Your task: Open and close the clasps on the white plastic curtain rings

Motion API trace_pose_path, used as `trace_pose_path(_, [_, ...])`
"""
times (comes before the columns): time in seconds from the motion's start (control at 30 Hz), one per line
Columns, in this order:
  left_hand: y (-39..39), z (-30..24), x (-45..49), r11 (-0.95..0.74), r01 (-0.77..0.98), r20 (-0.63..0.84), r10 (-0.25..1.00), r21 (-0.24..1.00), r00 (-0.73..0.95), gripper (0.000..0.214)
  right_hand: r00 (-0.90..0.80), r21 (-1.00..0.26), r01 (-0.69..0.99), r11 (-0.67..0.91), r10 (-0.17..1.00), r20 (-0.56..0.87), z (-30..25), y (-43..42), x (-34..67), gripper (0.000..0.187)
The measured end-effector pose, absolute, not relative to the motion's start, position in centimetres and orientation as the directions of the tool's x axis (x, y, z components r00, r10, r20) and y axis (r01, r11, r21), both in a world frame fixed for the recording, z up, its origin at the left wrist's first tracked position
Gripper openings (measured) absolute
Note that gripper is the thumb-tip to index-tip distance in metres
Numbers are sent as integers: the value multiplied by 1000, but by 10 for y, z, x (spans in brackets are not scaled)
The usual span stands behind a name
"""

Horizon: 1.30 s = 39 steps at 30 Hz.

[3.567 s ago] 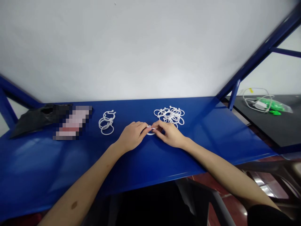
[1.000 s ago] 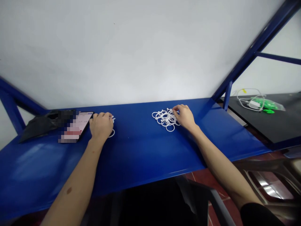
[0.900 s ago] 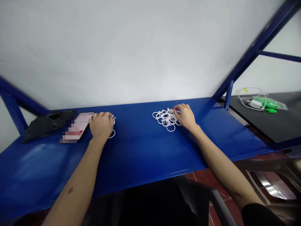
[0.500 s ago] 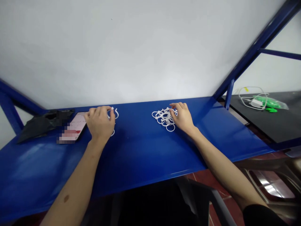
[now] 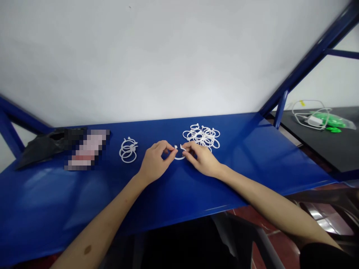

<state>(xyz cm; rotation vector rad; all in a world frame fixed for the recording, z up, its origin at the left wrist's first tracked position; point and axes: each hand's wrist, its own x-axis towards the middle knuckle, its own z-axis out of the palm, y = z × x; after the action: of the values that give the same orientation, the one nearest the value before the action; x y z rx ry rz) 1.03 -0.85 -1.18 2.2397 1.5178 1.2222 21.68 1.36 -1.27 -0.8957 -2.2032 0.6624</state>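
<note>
Between my two hands is a white plastic curtain ring [image 5: 180, 158], its ends apart and facing up. My left hand [image 5: 157, 161] pinches its left end between thumb and fingertips. The right side of the same ring is gripped by my right hand [image 5: 202, 158] in a similar pinch. Just behind my right hand lies a loose pile of white curtain rings [image 5: 202, 136], partly hidden by that hand. A smaller cluster of rings [image 5: 128, 150], several overlapping, lies to the left of my left hand.
A phone [image 5: 89, 149], blurred out, lies left on the blue table [image 5: 157, 201], beside a black plastic bag [image 5: 42, 149]. A white wall rises behind. At the right, a black surface [image 5: 325, 145] holds a white charger cable [image 5: 297, 121] and a green item in clear plastic [image 5: 332, 120].
My left hand has moved right from the small cluster, uncovering it. My right hand has come toward the middle and front from the pile. Both now hold one ring between them.
</note>
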Motion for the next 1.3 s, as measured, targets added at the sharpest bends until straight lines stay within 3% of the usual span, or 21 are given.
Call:
trace_pose_path(0.2, [-9, -8, 9, -449, 610, 381, 891, 654, 247, 21, -539, -609, 394, 689, 710, 454, -13, 19, 221, 19])
trace_pose_path(0.53, [-8, -17, 11, -464, 552, 370, 886, 693, 280, 25, -550, -557, 286, 780, 609, 572, -19, 18, 220, 21])
trace_pose_path(0.97, [-11, -31, 12, -490, 723, 369, 865, 487, 339, 23, -641, -346, 301, 889, 457, 617, -26, 16, 223, 25])
trace_pose_path(1.3, [-3, -20, 10, -438, 813, 256, 896, 384, 362, 23, -610, -271, 430, 861, 498, 616, -24, 26, 219, 26])
